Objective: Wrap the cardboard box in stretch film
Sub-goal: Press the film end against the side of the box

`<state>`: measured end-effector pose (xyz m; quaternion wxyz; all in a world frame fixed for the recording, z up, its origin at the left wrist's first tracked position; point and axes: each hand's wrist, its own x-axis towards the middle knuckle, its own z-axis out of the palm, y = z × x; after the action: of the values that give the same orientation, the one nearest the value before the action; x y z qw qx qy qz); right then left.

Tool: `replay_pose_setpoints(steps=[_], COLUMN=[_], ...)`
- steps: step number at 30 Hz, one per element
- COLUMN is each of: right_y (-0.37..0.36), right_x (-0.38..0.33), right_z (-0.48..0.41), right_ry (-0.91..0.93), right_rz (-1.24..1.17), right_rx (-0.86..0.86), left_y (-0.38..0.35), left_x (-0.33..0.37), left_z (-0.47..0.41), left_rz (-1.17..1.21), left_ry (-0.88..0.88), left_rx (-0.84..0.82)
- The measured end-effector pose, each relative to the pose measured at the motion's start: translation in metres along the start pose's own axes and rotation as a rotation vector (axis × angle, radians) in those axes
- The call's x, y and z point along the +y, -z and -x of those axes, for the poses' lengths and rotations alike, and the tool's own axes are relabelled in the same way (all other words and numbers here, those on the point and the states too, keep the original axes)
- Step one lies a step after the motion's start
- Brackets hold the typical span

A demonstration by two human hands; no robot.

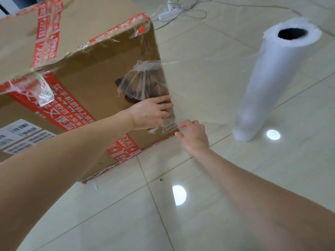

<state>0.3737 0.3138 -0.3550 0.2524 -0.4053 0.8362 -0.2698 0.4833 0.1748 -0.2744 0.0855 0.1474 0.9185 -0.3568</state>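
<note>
The cardboard box (87,84) fills the upper left of the frame. It stands on the tiled floor (217,205), and bands of red printed tape (47,33) cross its top and run down its near side. White shipping labels (20,134) with barcodes sit at the left edge of the frame.

The stretch film roll (268,84) stands upright on the floor at the right, well apart from the box, with its dark hollow core facing up. A clear sheet of stretch film (208,84) spans the gap from the roll to the box's right vertical edge. On the box side just left of that edge, the film is bunched into a wrinkled clump (143,82).

The left hand (150,113) lies flat against the box side beside the right edge, below the clump. Its fingers (161,99) are straight and together and press on the cardboard where the film meets it.

The right hand (194,136) is at the box's lower right corner, seen from the back. Its fingers (186,122) are curled, and the thumb and forefinger sit close together at the film's lower edge. I cannot tell whether they actually pinch the film.

At the top centre, a white power strip (165,14) with trailing cables lies on the floor.
</note>
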Motion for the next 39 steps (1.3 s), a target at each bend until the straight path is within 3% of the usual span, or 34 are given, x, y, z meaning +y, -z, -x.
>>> replay_pose_setpoints(steps=[4,10,15,19,26,29,34,39], right_y=[-0.017,-0.033,-0.042,-0.040,-0.049,-0.049,-0.047,-0.046], right_x=[-0.001,-0.013,-0.020,-0.019,-0.011,-0.016,-0.020,-0.019], right_z=[-0.005,0.006,0.005,0.009,0.018,0.018,0.016,0.017], right_ry=[-0.272,-0.634,-0.674,-0.693,-0.804,-0.818,-0.818,-0.801], right_rz=[-0.437,-1.138,-1.524,-1.476,-1.324,-1.319,-1.297,-1.237], right_rx=[-0.093,-0.369,-0.455,-0.516,-0.454,-0.440,-0.421,-0.394], left_y=[0.000,0.005,0.011,0.008,0.010,0.016,0.043,0.054], left_x=[0.000,0.006,0.006,0.008,0.005,0.004,-0.020,-0.039], left_z=[0.010,0.019,0.024,0.027,0.031,0.030,0.031,0.047], left_rz=[0.181,0.324,0.440,0.446,0.368,0.321,0.056,-0.319], left_ry=[-0.110,-0.170,-0.113,-0.091,-0.115,-0.029,0.223,0.336], left_rx=[0.058,0.088,0.095,0.056,0.074,0.095,0.167,-0.008])
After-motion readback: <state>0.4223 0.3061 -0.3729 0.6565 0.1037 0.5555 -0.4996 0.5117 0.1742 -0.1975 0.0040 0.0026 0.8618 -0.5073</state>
